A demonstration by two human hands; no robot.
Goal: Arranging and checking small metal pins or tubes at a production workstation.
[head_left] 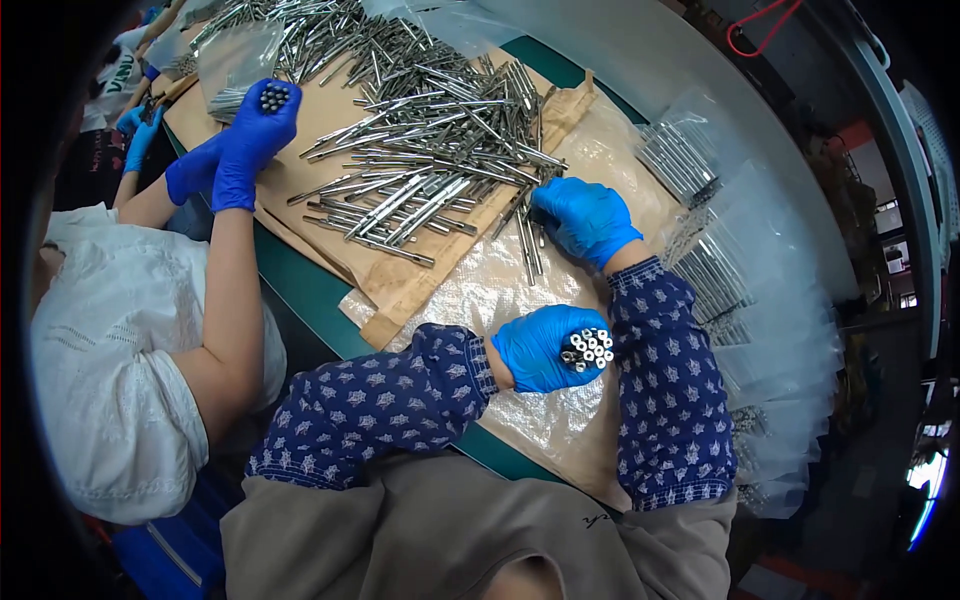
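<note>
My left hand [535,345], in a light blue glove, is wrapped round a bundle of slim metal rods [590,350]. The rods' ends face up, and several have a hole in the middle. At the near right edge of a large heap of shiny metal rods [430,125], my right hand [588,220], gloved alike, has its fingers curled against a few rods [529,245]. Its fingertips are partly hidden by the hand. Beneath both hands lies a sheet of clear plastic [470,300] over brown paper.
To my left, a person's dark blue gloved hand [250,140] grips another rod bundle [274,97]. Clear bags of rods [705,265] line the table's right side. A clear bag [238,60] lies at the far left. Green tabletop [310,290] shows along the near edge.
</note>
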